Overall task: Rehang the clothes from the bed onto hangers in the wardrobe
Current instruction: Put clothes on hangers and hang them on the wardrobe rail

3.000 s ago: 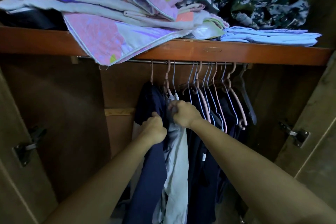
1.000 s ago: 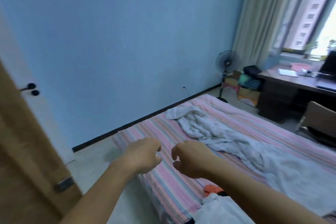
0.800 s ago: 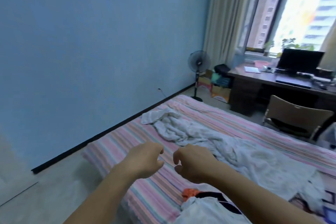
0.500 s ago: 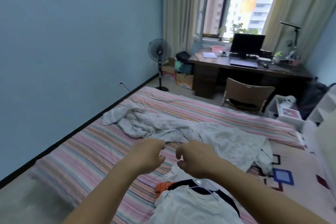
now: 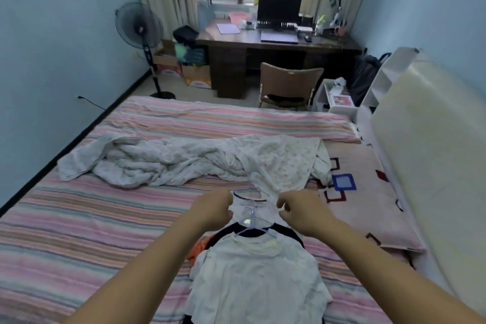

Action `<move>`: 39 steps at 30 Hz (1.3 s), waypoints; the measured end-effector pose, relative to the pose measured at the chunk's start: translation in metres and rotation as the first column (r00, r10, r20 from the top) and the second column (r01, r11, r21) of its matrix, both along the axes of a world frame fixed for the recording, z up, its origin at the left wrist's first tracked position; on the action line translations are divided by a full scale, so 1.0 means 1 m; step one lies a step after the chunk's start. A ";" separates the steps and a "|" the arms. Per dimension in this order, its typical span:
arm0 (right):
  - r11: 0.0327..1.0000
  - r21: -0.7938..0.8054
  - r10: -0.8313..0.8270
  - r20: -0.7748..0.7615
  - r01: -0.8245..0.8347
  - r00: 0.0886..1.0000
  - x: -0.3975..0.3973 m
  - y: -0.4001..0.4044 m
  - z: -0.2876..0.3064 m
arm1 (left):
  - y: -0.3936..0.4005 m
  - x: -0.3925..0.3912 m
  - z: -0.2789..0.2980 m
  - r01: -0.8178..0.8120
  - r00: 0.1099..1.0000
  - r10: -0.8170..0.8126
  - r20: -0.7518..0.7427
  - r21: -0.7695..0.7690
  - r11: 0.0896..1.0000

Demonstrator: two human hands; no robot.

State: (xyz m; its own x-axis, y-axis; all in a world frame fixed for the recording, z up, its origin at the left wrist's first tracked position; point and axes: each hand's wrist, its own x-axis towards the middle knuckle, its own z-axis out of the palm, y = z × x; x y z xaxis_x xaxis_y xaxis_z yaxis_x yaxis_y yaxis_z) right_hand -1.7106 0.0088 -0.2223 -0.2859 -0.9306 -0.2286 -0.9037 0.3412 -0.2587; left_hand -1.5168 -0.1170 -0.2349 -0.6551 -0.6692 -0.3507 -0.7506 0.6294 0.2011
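Clothes (image 5: pixel 259 271) lie piled on the bed (image 5: pixel 79 218), a hanger (image 5: pixel 253 227) on top; having turned from the wardrobe, I hover my left hand (image 5: pixel 211 212) and right hand (image 5: pixel 302 212) beside the hanger, fingers loosely curled, empty, ready for another garment.

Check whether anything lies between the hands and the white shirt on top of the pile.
Nothing visible does. The left hand and right hand hover over the far end of the pile, either side of a hanger lying on the white shirt. The shirt is topmost; only the hanger rests on it.
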 end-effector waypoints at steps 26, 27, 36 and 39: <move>0.907 0.397 -0.135 -0.041 0.140 0.990 -0.127 -0.045 -0.472 | -0.071 -0.058 -0.490 -0.202 0.969 0.180 0.169 0.122 0.972; 0.909 0.392 -0.139 -0.038 0.143 0.990 -0.127 -0.044 -0.486 | -0.067 -0.058 -0.503 -0.200 0.969 0.178 0.173 0.117 0.973; 0.950 0.234 -0.203 -0.049 0.209 0.978 -0.128 -0.049 -0.539 | -0.058 -0.054 -0.551 -0.240 0.968 0.247 0.037 -0.139 0.961; 0.943 0.243 -0.240 0.034 0.225 0.970 -0.124 -0.039 -0.539 | -0.053 -0.039 -0.550 -0.187 0.982 0.182 -0.049 -0.147 0.971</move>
